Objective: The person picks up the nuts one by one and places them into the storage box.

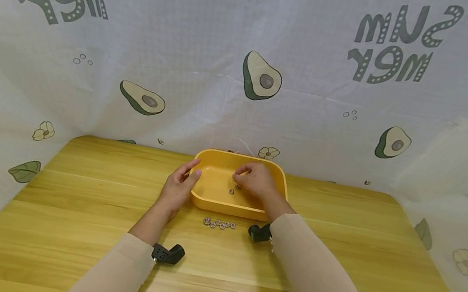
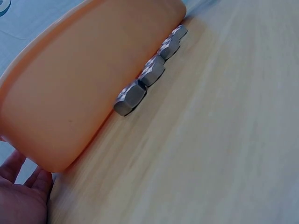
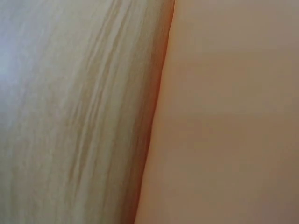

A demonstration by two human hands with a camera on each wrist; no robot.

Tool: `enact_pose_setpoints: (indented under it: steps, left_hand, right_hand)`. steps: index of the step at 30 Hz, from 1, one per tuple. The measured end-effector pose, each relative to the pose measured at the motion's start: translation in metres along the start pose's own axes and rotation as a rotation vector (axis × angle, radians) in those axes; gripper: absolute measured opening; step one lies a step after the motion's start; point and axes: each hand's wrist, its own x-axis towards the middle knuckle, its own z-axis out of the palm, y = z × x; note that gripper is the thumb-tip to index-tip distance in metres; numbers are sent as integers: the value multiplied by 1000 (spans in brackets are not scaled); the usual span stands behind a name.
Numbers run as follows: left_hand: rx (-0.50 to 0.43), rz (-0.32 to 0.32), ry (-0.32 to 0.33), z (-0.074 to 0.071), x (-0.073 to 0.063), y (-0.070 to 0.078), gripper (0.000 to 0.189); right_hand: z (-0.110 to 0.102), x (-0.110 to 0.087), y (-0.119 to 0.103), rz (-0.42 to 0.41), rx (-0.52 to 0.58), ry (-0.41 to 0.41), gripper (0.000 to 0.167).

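Observation:
My left hand (image 1: 176, 188) is at the left side of a yellow plastic tray (image 1: 224, 208), thumb at the rim and fingers along the outer wall. In the left wrist view its fingers (image 2: 43, 182) show at the tray's lower corner. My right hand (image 1: 256, 179) reaches over the front wall into the tray, thumb and forefinger tips close together. Just below them lie small metal nuts (image 1: 231, 191) on the tray floor. I cannot tell whether a nut is between those fingertips. The right wrist view shows only the tray's wall (image 3: 224, 116) and tabletop.
Several metal hex nuts (image 2: 131, 98) lie in a staggered row on the wooden table (image 1: 108, 258), close in front of the tray; the leftmost (image 1: 206, 221) looks largest. A white cloth (image 1: 201, 60) printed with avocados hangs behind the table. Both wrists wear black cameras.

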Motion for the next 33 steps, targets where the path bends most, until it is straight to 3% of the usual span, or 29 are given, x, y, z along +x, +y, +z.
enact_pose_setpoints:
  steps: [11, 16, 25, 33]
  left_hand:
    - [-10, -1, 3, 0, 0, -1, 45]
    - [-7, 6, 0, 0, 0, 0, 45]
    - [-2, 6, -2, 1, 0, 0, 45]
    - [14, 0, -6, 0, -2, 0, 45]
  right_hand:
    - [2, 5, 3, 40, 4, -18, 22]
    - [-1, 5, 0, 55, 77, -11, 23]
    - [-24, -8, -15, -42, 126, 72, 25]
    - [-30, -47, -24, -175, 252, 61, 22]
